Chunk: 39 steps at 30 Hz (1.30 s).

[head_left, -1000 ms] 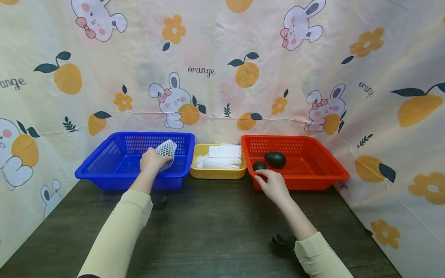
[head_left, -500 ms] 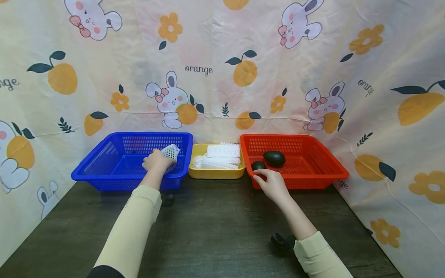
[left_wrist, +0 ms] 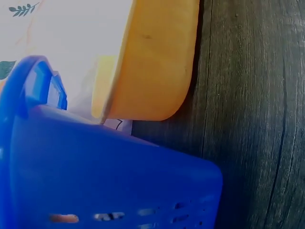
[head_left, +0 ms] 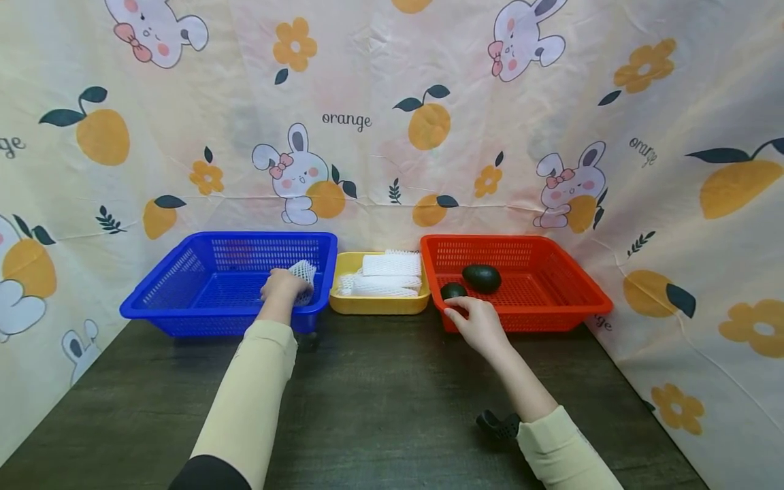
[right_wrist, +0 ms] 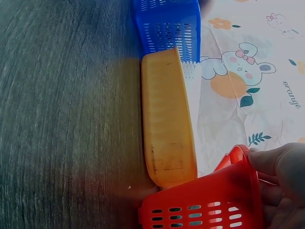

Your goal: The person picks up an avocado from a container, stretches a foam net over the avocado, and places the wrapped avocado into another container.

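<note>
Net-wrapped fruit point(head_left: 303, 273) is gripped by left hand point(head_left: 283, 286) inside blue basket point(head_left: 184, 299); right hand point(head_left: 480, 324), fingers relaxed, is rested on red basket point(head_left: 569, 299) rim.

A yellow tray point(head_left: 378, 305) of white foam nets point(head_left: 386, 273) sits before a rabbit-and-orange printed backdrop point(head_left: 392, 116).

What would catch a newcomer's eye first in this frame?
Three bright trays line the back of the dark table: a blue basket, a small yellow tray of white foam nets, and a red basket with two avocados. The left hand holds a net-wrapped item in the blue basket.
</note>
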Motion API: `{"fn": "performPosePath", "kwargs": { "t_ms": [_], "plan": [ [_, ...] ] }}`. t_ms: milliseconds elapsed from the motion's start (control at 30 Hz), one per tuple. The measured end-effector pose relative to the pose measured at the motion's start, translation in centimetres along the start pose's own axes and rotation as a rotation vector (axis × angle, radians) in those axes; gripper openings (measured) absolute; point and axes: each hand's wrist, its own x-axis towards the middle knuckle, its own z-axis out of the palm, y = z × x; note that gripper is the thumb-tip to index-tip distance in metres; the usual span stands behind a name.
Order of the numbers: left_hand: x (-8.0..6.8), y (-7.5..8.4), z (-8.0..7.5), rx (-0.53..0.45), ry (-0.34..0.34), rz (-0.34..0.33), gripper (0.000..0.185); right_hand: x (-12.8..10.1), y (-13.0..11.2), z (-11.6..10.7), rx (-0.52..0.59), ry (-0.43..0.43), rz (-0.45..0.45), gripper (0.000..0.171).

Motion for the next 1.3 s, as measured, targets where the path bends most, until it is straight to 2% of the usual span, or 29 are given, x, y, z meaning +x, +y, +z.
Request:
{"fn": "performPosePath", "kwargs": {
  "t_ms": [267,433,667,1100,1300],
  "plan": [
    [0.1,0.12,0.35,-0.004,-0.108,-0.019,0.097,-0.09,0.01,0.03,0.001,0.007,-0.002,0.03],
    [0.35,0.03,0.43,-0.007,-0.134,-0.017,0.102,-0.14,0.04,0.1,-0.007,0.024,-0.015,0.029],
    [0.42,-0.03,0.2,0.065,-0.133,-0.002,0.101,0.0,-0.02,0.14,-0.006,0.009,-0.016,0.03],
    [-0.24,0.09,-0.18,0.095,-0.114,0.05,0.081,0.03,0.0,0.02,-0.012,0.004,-0.021,0.031],
    [-0.1,0.09,-0.32,0.133,-0.148,0.061,0.081,-0.12,0.02,-0.1,-0.029,0.005,-0.043,0.031]
  ]
}}
